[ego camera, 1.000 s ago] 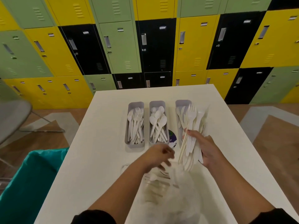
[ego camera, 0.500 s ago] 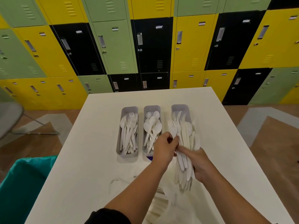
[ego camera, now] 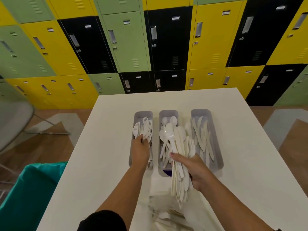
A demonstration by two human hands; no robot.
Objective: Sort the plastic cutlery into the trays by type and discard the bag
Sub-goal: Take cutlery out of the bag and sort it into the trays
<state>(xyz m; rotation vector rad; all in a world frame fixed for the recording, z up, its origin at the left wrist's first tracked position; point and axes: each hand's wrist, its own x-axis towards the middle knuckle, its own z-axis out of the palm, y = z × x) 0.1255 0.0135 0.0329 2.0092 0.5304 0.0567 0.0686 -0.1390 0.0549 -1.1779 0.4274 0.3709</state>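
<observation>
Left hand (ego camera: pixel 140 150) now over fork tray (ego camera: pixel 136 117)

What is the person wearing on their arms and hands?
Both forearms are bare, with no gloves on the left hand or the right hand. A black sleeve covers the left upper arm. The right thumbnail looks painted pinkish.

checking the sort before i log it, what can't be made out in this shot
- Head view: the bag is blurred and cut off by the bottom edge; its contents can't be told.
- The left hand covers the near half of the fork tray.
- The right hand and its bundle hide the near end of the spoon tray.
</observation>
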